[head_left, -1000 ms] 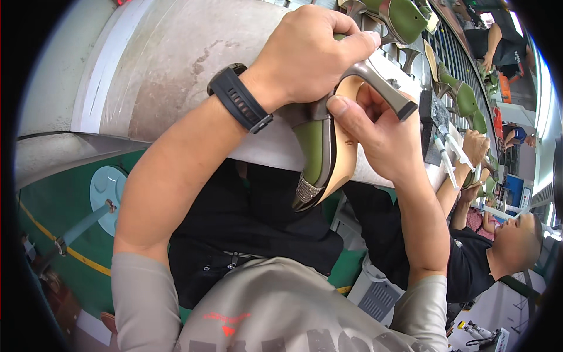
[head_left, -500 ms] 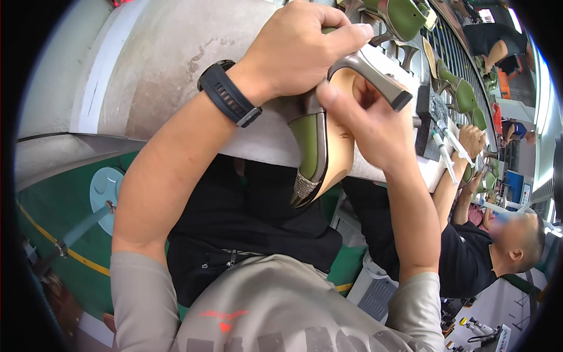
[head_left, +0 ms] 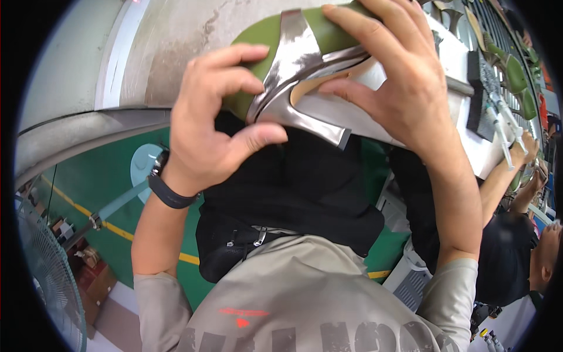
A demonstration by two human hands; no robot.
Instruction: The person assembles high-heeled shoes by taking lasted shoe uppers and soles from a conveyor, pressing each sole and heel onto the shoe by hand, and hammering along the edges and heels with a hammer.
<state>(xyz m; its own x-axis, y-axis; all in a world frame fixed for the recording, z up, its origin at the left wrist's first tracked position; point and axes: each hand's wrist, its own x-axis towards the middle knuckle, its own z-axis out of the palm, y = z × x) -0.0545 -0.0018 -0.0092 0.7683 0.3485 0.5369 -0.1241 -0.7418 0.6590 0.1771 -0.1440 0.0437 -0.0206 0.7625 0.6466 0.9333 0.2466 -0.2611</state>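
Note:
A green high-heeled shoe [head_left: 343,30] with a shiny metallic strap, edge trim and heel is held up on its side over the near edge of the worktable. Its heel tip points to the lower right. My right hand [head_left: 404,76] grips the front of it, fingers over the green upper and thumb toward the tan sole. Round the heel end curves my left hand [head_left: 205,117], with two fingertips at the green back and the thumb beside the base of the heel. The shoe's toe is hidden behind my right hand.
The pale worktable [head_left: 170,53] runs along the far side. On the right are a dark block [head_left: 482,97], slim syringe-like tubes [head_left: 501,126], more green shoes [head_left: 516,73] and a co-worker's hand [head_left: 525,149]. A fan [head_left: 50,264] and a light-blue stool [head_left: 142,170] are at left.
The shoe has turned from toe-down with its sole toward the right to lying sideways, heel end left. My left hand has moved from above it to the heel end. The view has shifted.

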